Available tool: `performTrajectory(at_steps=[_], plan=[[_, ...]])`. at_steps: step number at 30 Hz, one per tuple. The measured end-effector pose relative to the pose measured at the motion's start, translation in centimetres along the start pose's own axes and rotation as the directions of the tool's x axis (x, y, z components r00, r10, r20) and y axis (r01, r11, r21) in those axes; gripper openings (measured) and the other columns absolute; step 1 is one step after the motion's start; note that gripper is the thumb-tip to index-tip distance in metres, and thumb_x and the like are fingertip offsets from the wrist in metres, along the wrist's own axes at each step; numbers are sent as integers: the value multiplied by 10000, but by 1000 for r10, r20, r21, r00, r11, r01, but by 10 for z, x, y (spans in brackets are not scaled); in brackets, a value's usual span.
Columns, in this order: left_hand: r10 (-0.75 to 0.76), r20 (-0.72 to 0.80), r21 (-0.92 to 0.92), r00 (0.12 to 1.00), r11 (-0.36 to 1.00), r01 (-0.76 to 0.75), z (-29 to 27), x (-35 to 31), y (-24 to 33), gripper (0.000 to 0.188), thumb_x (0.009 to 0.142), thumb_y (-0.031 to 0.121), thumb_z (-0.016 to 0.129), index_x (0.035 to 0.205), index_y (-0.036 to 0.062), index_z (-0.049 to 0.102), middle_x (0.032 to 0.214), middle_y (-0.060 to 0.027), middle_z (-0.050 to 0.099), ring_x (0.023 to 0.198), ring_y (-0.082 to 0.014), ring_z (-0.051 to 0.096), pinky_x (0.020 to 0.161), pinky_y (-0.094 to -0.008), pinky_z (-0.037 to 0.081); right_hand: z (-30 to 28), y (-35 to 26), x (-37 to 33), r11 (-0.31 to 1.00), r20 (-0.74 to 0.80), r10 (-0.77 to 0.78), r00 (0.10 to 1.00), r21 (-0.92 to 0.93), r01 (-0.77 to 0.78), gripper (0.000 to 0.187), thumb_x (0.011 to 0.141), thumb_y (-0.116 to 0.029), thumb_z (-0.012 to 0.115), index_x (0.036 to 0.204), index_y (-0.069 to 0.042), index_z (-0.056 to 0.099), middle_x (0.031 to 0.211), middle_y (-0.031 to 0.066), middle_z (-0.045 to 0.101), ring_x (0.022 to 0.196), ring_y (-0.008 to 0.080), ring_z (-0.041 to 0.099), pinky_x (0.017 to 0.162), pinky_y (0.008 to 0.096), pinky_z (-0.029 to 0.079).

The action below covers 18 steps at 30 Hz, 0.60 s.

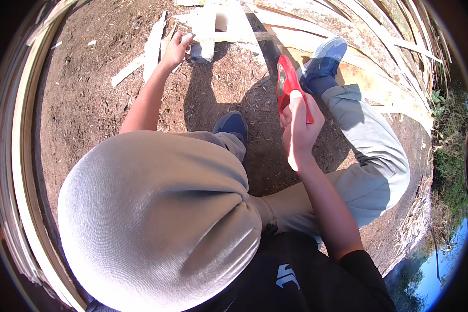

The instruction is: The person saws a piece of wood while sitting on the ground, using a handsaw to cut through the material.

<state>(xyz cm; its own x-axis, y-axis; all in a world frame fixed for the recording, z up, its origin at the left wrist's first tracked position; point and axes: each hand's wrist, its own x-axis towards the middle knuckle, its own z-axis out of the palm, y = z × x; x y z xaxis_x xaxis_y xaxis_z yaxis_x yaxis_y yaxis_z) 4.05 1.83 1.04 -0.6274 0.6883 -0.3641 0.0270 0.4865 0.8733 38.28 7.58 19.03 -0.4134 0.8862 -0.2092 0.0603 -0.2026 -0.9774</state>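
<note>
In my right hand (300,117) is the red handle of a handsaw (283,78), with the fingers closed round it. Its dark blade runs forward, away from me, and crosses a thin wooden strip (229,37). My left hand (176,51) is farther forward on the left, its fingers closed at the left end of that strip. Pale timber pieces (207,49) stand under the strip beside this hand. Bright sunlight washes out the detail there, so the saw's teeth cannot be made out.
Long sawn boards (348,57) lie at the far right, with my right shoe (325,60) against them. Stacked timber (23,130) curves along the left side. Loose offcuts (127,70) lie on the dirt near my left hand. Green plants (450,156) grow at the right edge.
</note>
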Motion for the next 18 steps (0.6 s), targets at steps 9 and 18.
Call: performTrajectory(at_steps=[9,18], plan=[[-8,-26,32,1000,999,9,-5,-3,-7,345,1043,384,572,1073,46,516,865,-48,576,771,-128,578,641,-309,538,23,40,-20,997,-44,76,996,-13,-76,282,1034,-254,569,835,-55,543,661,-20,489,563,41,426,508,227,350],[11,-36,35,999,999,-10,-4,1,-15,404,1036,451,550,1086,51,520,857,-52,590,702,-139,605,567,-294,498,18,11,-31,994,-10,103,995,21,-103,300,1032,-240,574,803,-52,533,626,-33,468,539,32,410,490,219,331]])
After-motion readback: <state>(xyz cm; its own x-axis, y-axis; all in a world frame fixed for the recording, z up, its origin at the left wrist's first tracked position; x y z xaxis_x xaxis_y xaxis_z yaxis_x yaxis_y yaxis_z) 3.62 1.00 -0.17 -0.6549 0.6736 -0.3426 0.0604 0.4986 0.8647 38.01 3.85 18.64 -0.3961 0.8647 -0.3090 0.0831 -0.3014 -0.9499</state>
